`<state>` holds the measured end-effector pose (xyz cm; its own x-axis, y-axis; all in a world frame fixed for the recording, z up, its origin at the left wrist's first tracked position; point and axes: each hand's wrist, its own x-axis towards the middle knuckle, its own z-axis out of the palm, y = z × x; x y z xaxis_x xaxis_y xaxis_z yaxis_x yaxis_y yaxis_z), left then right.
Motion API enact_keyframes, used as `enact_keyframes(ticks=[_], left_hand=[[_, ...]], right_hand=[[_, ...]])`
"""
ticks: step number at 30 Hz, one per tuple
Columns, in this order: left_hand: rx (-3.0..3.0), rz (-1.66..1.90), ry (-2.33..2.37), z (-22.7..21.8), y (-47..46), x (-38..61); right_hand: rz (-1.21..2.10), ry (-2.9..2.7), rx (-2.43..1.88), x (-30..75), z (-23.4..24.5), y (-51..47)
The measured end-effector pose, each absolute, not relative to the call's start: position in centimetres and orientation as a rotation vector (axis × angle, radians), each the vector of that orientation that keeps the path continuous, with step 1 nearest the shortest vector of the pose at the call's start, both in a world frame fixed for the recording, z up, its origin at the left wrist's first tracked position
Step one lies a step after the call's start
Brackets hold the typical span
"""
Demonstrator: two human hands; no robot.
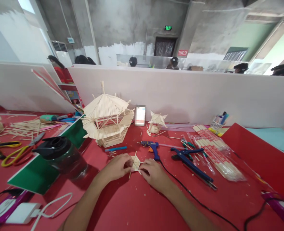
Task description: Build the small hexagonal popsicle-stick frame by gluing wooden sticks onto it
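Note:
Between my two hands, low over the red tabletop (137, 199), is a small hexagonal frame of thin wooden sticks (135, 163), with stick ends jutting out at its corners. My left hand (118, 166) is closed on the frame's left side. On the right side, my right hand (154, 173) pinches it near a protruding stick. The fingertips partly cover the frame's edges. Just beyond the hands lie a blue hot glue gun (153, 147) and a blue pen (116, 149).
A large stick pavilion (108, 118) and a smaller one (157, 122) stand behind. Blue cutters (192, 163) and bagged sticks (219, 154) lie right. A dark bottle (62, 157), green board (33, 175) and yellow-handled scissors (21, 152) are left. The glue gun's cord (190, 192) runs right.

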<state>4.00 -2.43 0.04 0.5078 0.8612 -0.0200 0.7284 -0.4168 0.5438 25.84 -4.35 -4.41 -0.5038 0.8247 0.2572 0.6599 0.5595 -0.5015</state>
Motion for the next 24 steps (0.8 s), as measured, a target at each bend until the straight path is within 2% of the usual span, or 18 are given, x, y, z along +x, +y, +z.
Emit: enact_keyframes(ticks=[6, 12, 24], left_hand=[[2.285, 0.44, 1.413, 0.6, -1.6, 2.2], [2.325, 0.404, 1.936, -0.1, -0.2, -0.4], [2.434, 0.394, 1.884, -1.9, 1.0, -1.2]], right_hand=[[0.537, -2.317, -1.188, 26.1, -4.0, -4.4], [0.537, -2.318, -1.189, 26.2, -4.1, -4.3], [0.506, -2.341, -1.162, 26.3, -4.3, -4.1]])
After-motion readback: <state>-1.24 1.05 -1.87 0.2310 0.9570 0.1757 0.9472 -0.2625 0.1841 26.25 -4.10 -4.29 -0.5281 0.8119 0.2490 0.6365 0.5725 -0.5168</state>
